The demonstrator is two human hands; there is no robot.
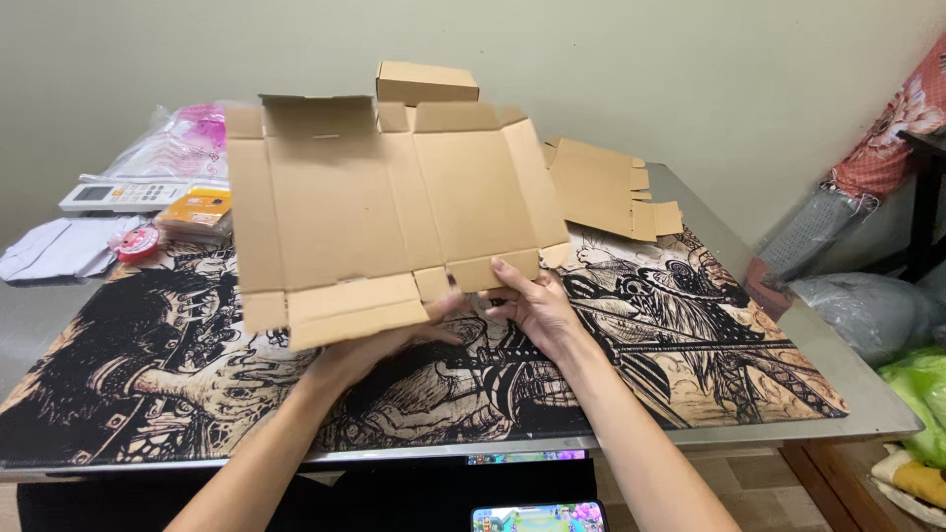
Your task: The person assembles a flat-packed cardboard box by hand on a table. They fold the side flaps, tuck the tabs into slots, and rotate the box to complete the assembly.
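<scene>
I hold a flat, unfolded brown cardboard box blank (394, 207) tilted up above the table, its flaps spread. My left hand (379, 340) grips its lower edge from underneath, mostly hidden behind the card. At the lower middle flap my right hand (532, 305) pinches the card between thumb and fingers. Another flat cardboard blank (606, 187) lies behind on the right. A small folded cardboard box (426, 82) stands at the back.
A large mat with black-and-tan drawn figures (690, 325) covers the metal table (872, 404). At the back left lie a white remote (123, 194), an orange packet (197, 209), a red tape roll (138, 243), plastic bags (172, 148). A phone (537, 516) shows below the front edge.
</scene>
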